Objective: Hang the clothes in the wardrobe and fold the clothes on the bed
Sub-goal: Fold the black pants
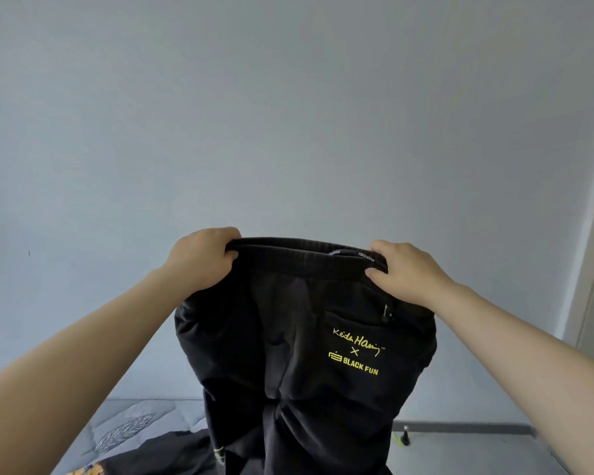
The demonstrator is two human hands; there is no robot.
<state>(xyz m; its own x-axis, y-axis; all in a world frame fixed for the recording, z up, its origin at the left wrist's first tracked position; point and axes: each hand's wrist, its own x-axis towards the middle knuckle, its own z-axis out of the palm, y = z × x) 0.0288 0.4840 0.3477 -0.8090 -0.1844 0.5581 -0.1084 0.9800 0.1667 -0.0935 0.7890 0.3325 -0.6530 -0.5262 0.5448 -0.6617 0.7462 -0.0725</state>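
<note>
Head view. A pair of black sweatpants (288, 337) hangs in the air in front of a pale wall (288, 114), above the near part of the bed (134, 426). The left hand (203, 258) grips the left end of the elastic waistband (306, 250). The right hand (405, 272) grips the right end, with its fingers curled over the top edge and the thumb pressed against the near face. Both hands therefore hold cloth, and neither is free.

The hands are set apart, which keeps the waistband stretched fairly level. This probably lets the garment's weight draw the legs straight down so that the seams line up before folding. The side with the back pocket and its yellow lettering (355, 351) faces the viewer, so the front of the garment faces away. The cloth is bunched at the crotch, and the legs run out of view at the bottom edge, so it cannot be told whether they touch the bed.

Another dark garment (158, 454) lies crumpled on the bed at near left, beside an orange patterned cloth (83, 469); both appear to await their turn. A small dark upright object (405, 437) stands at lower right; its kind cannot be told.
</note>
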